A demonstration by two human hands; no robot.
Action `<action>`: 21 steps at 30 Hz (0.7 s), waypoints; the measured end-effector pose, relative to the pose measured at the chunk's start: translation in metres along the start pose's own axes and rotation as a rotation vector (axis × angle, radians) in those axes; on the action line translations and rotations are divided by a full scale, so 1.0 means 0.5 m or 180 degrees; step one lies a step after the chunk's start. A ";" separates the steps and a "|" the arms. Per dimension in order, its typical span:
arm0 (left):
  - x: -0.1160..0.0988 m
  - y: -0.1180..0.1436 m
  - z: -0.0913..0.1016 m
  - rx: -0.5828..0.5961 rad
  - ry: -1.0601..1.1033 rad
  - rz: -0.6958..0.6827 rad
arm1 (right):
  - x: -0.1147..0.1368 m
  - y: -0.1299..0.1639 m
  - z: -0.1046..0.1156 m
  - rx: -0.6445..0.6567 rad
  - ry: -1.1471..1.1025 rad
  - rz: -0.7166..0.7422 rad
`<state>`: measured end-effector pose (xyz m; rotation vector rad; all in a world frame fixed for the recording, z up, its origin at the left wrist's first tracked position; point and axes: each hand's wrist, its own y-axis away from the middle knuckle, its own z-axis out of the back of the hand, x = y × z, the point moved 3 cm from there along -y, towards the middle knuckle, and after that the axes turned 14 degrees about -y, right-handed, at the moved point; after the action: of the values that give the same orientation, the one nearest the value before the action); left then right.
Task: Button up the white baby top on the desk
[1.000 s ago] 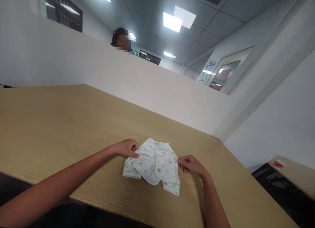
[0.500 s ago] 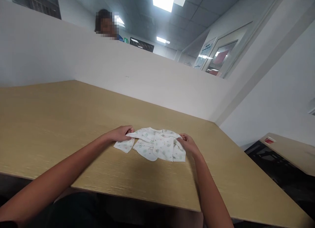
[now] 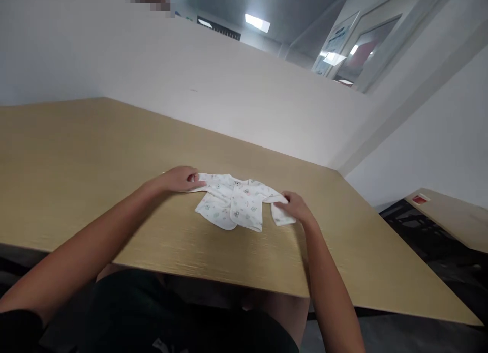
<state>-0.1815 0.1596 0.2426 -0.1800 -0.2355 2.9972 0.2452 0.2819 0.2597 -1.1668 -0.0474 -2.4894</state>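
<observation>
Right-side shirt sleeve (image 3: pixel 272 195) farther out

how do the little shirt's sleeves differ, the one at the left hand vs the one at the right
The left sleeve reaches out sideways; the right sleeve bends at the right hand. The left sleeve's end is hidden by the left hand; the right sleeve's end shows below the fingers. Both are white, with a hand on each.
</observation>
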 end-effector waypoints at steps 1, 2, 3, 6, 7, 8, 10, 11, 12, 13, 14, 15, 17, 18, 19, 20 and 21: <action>-0.005 -0.005 -0.014 -0.0005 0.0011 0.0017 | 0.003 -0.001 0.014 -0.0290 0.0115 0.0083; -0.007 -0.009 -0.025 -0.0031 0.0009 0.0049 | 0.005 0.001 0.031 -0.0553 0.0221 0.0176; -0.007 -0.012 -0.035 -0.0075 0.0006 0.0099 | 0.006 0.005 0.049 -0.0705 0.0307 0.0272; 0.002 -0.016 -0.048 -0.0223 -0.0025 0.0264 | -0.003 0.021 0.097 -0.0208 0.0445 0.0367; 0.004 -0.016 -0.049 -0.0273 -0.0048 0.0302 | -0.012 0.026 0.107 0.0144 0.0464 0.0235; 0.005 -0.015 -0.049 -0.0326 -0.0075 0.0332 | -0.021 0.029 0.118 0.0195 0.0491 0.0107; 0.001 -0.013 -0.049 -0.0423 -0.0139 0.0374 | -0.034 0.029 0.125 -0.0008 0.0528 0.0021; -0.002 -0.012 -0.051 -0.0450 -0.0172 0.0389 | -0.038 0.026 0.117 -0.0154 0.0528 0.0048; -0.006 -0.012 -0.053 -0.0456 -0.0206 0.0401 | -0.040 0.020 0.101 -0.0212 0.0503 0.0104; -0.010 -0.011 -0.057 -0.0444 -0.0237 0.0411 | -0.041 0.013 0.077 -0.0169 0.0454 0.0165; -0.012 -0.010 -0.061 -0.0421 -0.0265 0.0418 | -0.044 0.006 0.049 -0.0060 0.0371 0.0205; -0.013 -0.009 -0.066 -0.0399 -0.0290 0.0424 | -0.047 -0.002 0.020 0.0080 0.0266 0.0249; -0.009 -0.009 -0.074 -0.0381 -0.0322 0.0438 | -0.061 -0.018 -0.026 0.0241 0.0056 0.0339; -0.006 -0.010 -0.077 -0.0391 -0.0330 0.0451 | -0.071 -0.024 -0.039 0.0219 -0.0011 0.0368; -0.002 -0.011 -0.078 -0.0416 -0.0334 0.0471 | -0.082 -0.030 -0.044 0.0154 -0.0059 0.0382; 0.002 -0.013 -0.078 -0.0453 -0.0334 0.0499 | -0.091 -0.033 -0.044 0.0048 -0.0087 0.0395; 0.004 -0.014 -0.077 -0.0496 -0.0331 0.0530 | -0.096 -0.034 -0.040 -0.0071 -0.0098 0.0418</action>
<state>-0.1776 0.1725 0.2059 -0.0615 -0.4892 3.1571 0.2523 0.3097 0.2132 -1.1781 0.0475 -2.3633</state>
